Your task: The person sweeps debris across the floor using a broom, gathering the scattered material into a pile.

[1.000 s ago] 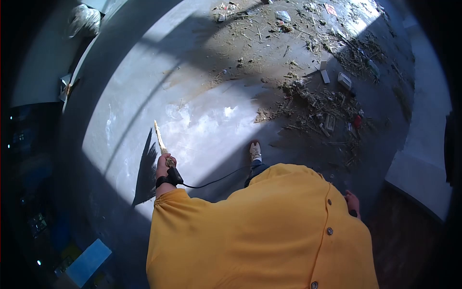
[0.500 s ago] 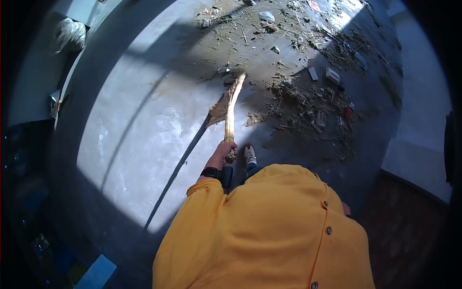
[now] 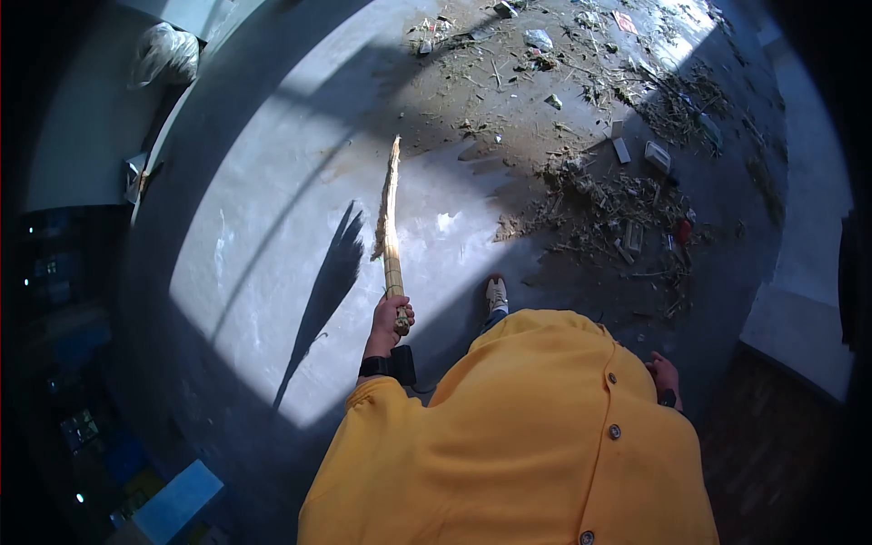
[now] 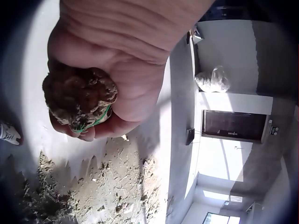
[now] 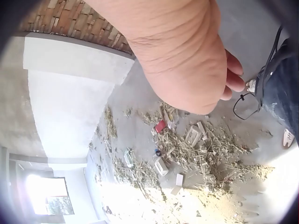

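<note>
My left hand [image 3: 389, 318] grips the handle of a straw broom [image 3: 391, 241], its fingers curled round the bound stalks. The broom points forward over the sunlit floor, seen nearly edge-on, with its fan-shaped shadow to the left. In the left wrist view, the cut butt of the broom [image 4: 77, 95] pokes out of the fist, a green tie around it. Low at my right side hangs my right hand [image 3: 664, 374], holding nothing. Its fingers [image 5: 235, 83] are loosely bent in the right wrist view, partly hidden behind the palm.
A heap of straw and litter [image 3: 604, 204] lies ahead to the right, with a white box [image 3: 657, 156] and a red item [image 3: 683, 231] in it. More scattered debris [image 3: 545, 68] spreads farther off. A plastic bag [image 3: 166, 54] sits by the left wall.
My left hand swung the broom rightward toward the litter, then brought it back partway left. My right hand, mostly hidden half a second ago, shows again at my side.
</note>
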`<move>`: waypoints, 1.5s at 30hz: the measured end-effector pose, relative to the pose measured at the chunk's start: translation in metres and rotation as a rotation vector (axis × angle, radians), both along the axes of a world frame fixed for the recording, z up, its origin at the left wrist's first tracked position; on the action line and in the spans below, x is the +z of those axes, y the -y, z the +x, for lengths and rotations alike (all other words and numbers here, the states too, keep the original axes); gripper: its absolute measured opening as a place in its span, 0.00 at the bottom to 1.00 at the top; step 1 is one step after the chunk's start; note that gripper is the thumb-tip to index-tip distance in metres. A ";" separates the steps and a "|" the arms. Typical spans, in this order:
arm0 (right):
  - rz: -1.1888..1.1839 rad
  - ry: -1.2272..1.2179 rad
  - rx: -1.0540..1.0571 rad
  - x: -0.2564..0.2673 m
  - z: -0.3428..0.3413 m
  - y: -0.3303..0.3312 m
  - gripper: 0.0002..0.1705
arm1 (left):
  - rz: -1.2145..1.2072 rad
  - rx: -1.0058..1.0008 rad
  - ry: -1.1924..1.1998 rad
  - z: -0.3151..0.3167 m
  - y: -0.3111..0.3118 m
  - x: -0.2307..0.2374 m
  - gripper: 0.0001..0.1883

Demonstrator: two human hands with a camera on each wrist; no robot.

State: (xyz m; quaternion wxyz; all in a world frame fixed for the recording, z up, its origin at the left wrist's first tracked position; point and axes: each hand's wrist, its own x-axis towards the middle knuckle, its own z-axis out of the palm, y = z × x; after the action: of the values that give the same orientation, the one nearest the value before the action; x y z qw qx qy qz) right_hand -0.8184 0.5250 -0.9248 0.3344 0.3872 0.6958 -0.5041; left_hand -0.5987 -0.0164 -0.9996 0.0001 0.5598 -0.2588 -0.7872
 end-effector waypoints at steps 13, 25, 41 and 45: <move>0.203 -0.022 0.083 0.036 0.046 -0.034 0.20 | 0.160 0.344 0.144 0.033 0.113 -0.087 0.06; 0.182 0.033 -0.033 0.033 0.113 -0.051 0.20 | 0.067 -0.555 -0.044 -0.137 -0.084 -0.047 0.07; -0.031 0.021 -0.200 -0.041 0.159 -0.120 0.20 | 0.292 -0.181 -0.158 -0.080 -0.122 0.009 0.07; -0.103 0.038 -0.232 -0.095 0.237 -0.207 0.21 | 0.345 0.170 -0.125 -0.030 -0.140 -0.004 0.06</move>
State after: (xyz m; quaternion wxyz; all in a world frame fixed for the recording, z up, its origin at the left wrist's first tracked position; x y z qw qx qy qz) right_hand -0.5811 0.7322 -1.0195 0.3064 0.4567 0.6133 -0.5670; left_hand -0.6286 0.1240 -1.0040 -0.0134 0.5212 -0.0715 -0.8503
